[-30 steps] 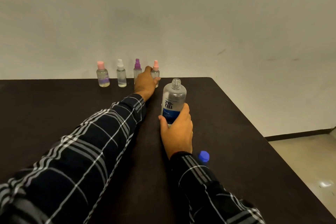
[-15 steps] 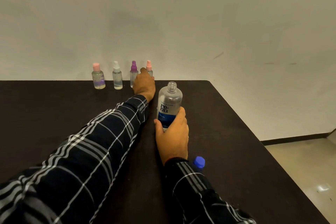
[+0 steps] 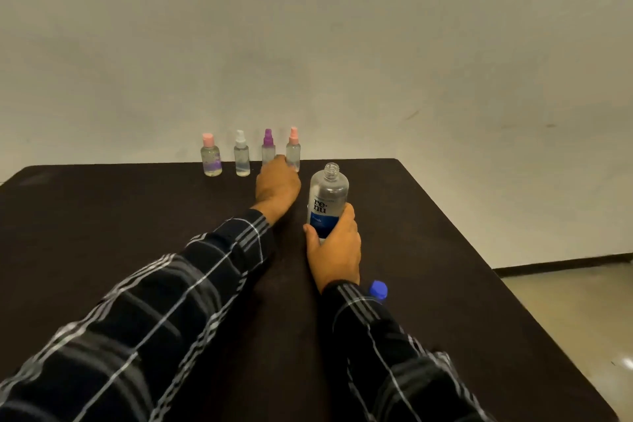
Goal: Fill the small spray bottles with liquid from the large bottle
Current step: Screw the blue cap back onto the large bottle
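Four small bottles stand in a row at the table's far edge: a pink-capped bottle (image 3: 211,161), a white spray bottle (image 3: 241,158), a purple spray bottle (image 3: 268,147) and a pink spray bottle (image 3: 293,150). My left hand (image 3: 277,186) reaches to them. It covers the purple bottle's base and lies against the pink spray bottle's lower left side, with its fingers hidden behind the back of the hand. My right hand (image 3: 334,247) grips the lower part of the large clear bottle (image 3: 328,193), which stands upright and uncapped. Its blue cap (image 3: 377,288) lies beside my right sleeve.
The dark table (image 3: 462,250) ends at its right edge, with light floor (image 3: 582,301) beyond it. A plain wall rises directly behind the row of small bottles.
My left hand, which was around the pink spray bottle a second ago, has shifted slightly left and off it, so the bottle shows more fully. My right hand still holds the large bottle.
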